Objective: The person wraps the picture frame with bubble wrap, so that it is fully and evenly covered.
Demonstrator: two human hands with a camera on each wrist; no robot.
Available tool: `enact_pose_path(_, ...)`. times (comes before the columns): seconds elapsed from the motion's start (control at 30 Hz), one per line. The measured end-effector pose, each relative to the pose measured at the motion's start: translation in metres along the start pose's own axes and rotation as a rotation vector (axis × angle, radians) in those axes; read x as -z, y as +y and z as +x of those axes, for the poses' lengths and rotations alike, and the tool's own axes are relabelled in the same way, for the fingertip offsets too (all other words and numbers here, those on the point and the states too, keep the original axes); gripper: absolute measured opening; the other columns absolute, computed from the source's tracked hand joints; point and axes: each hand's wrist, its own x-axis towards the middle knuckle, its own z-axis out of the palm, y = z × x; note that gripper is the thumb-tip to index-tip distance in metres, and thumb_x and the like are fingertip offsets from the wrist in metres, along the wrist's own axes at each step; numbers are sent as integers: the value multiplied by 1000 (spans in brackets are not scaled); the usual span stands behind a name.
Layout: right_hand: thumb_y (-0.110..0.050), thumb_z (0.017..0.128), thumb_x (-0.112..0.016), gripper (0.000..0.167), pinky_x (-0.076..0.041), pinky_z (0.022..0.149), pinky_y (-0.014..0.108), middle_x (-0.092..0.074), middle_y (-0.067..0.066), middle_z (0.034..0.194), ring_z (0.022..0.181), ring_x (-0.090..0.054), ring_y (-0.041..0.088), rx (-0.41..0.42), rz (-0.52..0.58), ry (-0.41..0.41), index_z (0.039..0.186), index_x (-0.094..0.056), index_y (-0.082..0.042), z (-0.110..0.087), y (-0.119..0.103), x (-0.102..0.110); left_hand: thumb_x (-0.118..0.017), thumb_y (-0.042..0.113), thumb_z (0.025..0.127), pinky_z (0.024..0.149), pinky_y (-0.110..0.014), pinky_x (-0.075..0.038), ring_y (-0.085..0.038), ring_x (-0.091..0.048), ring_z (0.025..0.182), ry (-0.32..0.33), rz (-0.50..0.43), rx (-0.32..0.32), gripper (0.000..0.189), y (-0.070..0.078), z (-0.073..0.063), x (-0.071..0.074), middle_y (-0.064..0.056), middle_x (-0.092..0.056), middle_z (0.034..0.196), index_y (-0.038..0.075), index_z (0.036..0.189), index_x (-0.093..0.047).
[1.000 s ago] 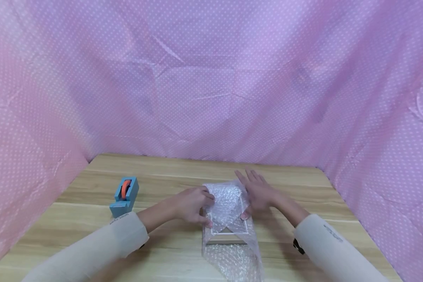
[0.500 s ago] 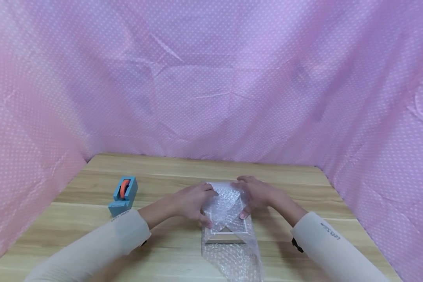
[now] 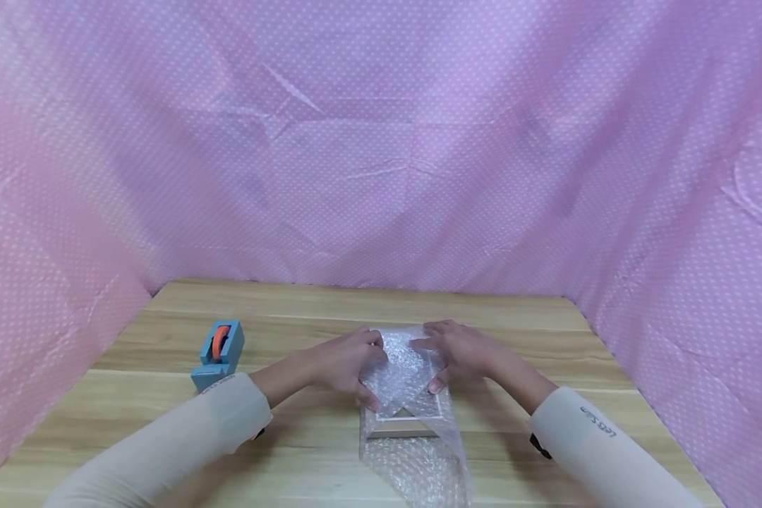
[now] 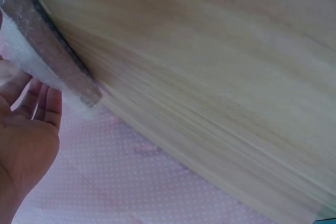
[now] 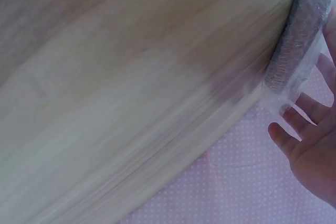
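Observation:
A picture frame with a white inner border and a light wooden lower edge (image 3: pixel 401 428) lies flat, partly covered by clear bubble wrap (image 3: pixel 406 363). On its left side rests my left hand (image 3: pixel 346 363), thumb spread away from bent fingers, touching the wrap. My right hand (image 3: pixel 460 353) lies over the right side, its fingers spread across the upper corner and the thumb on the wrap. In the left wrist view, left fingers (image 4: pixel 32 98) meet the wrap's edge beside the frame's wrapped side (image 4: pixel 58 51). The right wrist view shows loosely spread fingers (image 5: pixel 299 121) at the wrap.
A blue tape dispenser (image 3: pixel 219 353) with an orange roll stands on the wooden table (image 3: pixel 305 310) at the left. A loose tail of bubble wrap reaches toward the front edge. Pink dotted cloth (image 3: pixel 381 141) hangs behind the table and along both sides.
My right hand has drawn in from spread fingers beyond the frame's far right corner to lie on the wrap. The left hand has shifted slightly along the left edge.

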Motion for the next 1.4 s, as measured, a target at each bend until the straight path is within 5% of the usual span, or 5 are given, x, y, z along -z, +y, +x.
enact_pose_path(0.2, -61, 73, -79, 87, -40, 110, 64, -43, 24, 155, 141, -40, 47, 30, -19, -2, 148, -57, -23, 0, -2, 1, -79, 76, 68, 113, -42, -40, -25, -41, 136, 20, 28, -26, 81, -7, 1, 1, -6, -48, 146, 17, 122, -64)
enact_pose_path(0.57, -60, 74, -79, 98, -42, 109, 60, -50, 23, 149, 135, -49, 44, 71, -4, 50, 153, -48, -12, -5, -1, -3, -79, 75, 69, 123, -45, -26, -31, -26, 152, -68, -18, -4, 118, -10, 4, 4, -12, -29, 165, 8, 157, -38)
enact_pose_path(0.73, -63, 72, -79, 97, -47, 104, 59, -53, 18, 146, 131, -52, 40, 71, -8, 57, 150, -53, -11, -3, -1, -2, -78, 71, 73, 123, -48, -26, -35, -28, 151, -103, -37, -24, 112, -9, 4, 8, -14, -31, 164, 6, 156, -41)
enact_pose_path(1.0, -62, 73, -81, 95, -47, 104, 58, -53, 18, 145, 131, -51, 39, 66, -4, 39, 149, -54, -11, -2, -4, -2, -48, 57, 103, 123, -47, -26, -33, -28, 151, -155, -90, 7, 74, -8, 6, 10, -12, -33, 165, 6, 156, -42)
enact_pose_path(1.4, -59, 79, -79, 93, -41, 109, 63, -47, 26, 150, 136, -45, 46, 100, 59, 69, 152, -49, -8, -9, 3, -6, -65, 47, 96, 121, -51, -29, -32, -30, 150, -139, -51, 1, 71, -6, 11, 5, -11, -35, 164, 17, 156, -44)
